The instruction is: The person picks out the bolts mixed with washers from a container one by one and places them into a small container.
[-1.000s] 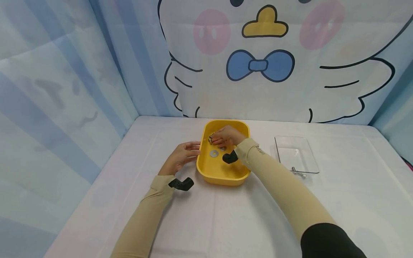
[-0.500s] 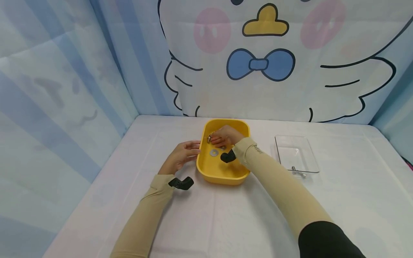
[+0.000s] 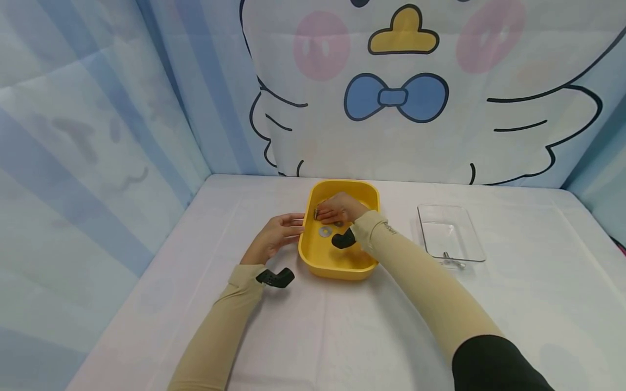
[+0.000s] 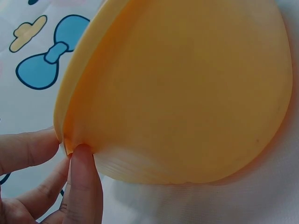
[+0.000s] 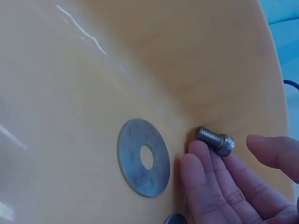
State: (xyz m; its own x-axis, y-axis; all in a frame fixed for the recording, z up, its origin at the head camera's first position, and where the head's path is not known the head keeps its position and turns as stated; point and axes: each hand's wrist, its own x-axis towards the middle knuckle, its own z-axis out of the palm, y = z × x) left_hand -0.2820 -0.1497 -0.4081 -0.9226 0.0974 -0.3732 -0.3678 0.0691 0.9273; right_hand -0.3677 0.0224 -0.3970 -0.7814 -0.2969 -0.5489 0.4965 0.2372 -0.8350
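Observation:
My right hand (image 3: pixel 337 208) reaches into the yellow tray (image 3: pixel 337 275). In the right wrist view a socket-head bolt (image 5: pixel 216 141) leans against its fingers (image 5: pixel 196 175), close to the tray's wall; the thumb stands apart from the bolt. Beside these fingers a large flat washer (image 5: pixel 131 158) lies on the tray floor, and part of a second round metal piece (image 5: pixel 175 219) shows at the bottom edge. My left hand (image 3: pixel 275 234) touches the tray's left outer wall. Its fingertips meet the rim and the wall just below, with the fingers fairly straight.
A clear plastic box (image 3: pixel 452 233) stands on the white-covered table (image 3: pixel 391 347) to the right, with bolts (image 3: pixel 452 259) at its near side. A patterned cloth (image 3: pixel 391 146) hangs behind the tray. Black wrist mounts (image 3: pixel 275 278) jut from both sleeves.
My right hand has shifted slightly left, and the bolt at its fingertips sits a little lower towards the tray wall. My left hand keeps its place.

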